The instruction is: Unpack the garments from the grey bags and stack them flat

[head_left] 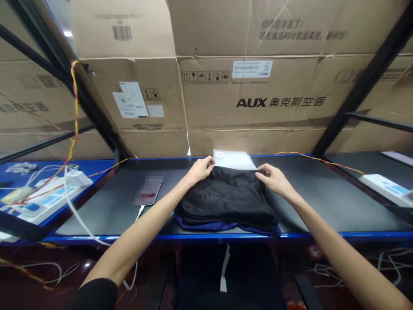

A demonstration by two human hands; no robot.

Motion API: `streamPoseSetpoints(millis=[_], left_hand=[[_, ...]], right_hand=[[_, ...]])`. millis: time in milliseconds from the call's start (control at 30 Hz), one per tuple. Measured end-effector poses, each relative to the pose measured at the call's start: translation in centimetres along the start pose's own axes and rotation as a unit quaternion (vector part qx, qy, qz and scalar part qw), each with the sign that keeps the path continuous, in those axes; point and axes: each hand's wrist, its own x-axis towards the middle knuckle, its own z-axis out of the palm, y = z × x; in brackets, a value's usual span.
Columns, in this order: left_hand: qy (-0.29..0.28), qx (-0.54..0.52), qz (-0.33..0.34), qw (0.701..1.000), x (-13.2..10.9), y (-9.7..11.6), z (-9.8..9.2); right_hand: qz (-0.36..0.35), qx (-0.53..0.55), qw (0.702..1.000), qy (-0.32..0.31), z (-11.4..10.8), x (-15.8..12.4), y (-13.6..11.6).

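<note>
A folded black garment lies near the front of the dark shelf, with dark blue cloth showing beneath its front edge. My left hand pinches the garment's far left corner between thumb and fingers. At the far right corner, my right hand grips the same fabric in a pinch. Just behind the garment's far edge lies a clear plastic bag, partly covered by the cloth. Whether more layers lie inside the stack, I cannot tell.
A phone on a white charging cable lies left of my left forearm. White power strips sit at far left and another power strip at far right. Cardboard walls the back, between black metal posts.
</note>
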Motion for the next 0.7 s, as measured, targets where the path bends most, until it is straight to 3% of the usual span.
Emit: streamPoseSetpoints(millis=[167, 300, 433, 567, 700], left_hand=[[0.004, 0.019, 0.007, 1.0, -0.9, -0.7, 1.0], [0.02, 0.016, 0.043, 0.999, -2.6, -0.3, -1.1], [0.005, 0.037, 0.071, 0.997, -5.0, 0.7, -3.4], [-0.099, 0.1, 0.047, 0.989, -7.8, 1.7, -3.3], [-0.153, 0.121, 0.026, 0.98, -9.6, 2.0, -1.7]], right_hand=[[-0.031, -0.126, 0.991, -0.031, 1.4, -0.8, 1.2], [-0.07, -0.171, 0.983, -0.016, 1.2, -1.3, 0.9], [-0.138, -0.155, 0.978, 0.012, 0.9, -1.8, -1.6], [-0.171, -0.125, 0.97, -0.119, 1.5, -3.1, -4.6], [-0.154, -0.171, 0.94, -0.251, 2.6, -4.5, -5.0]])
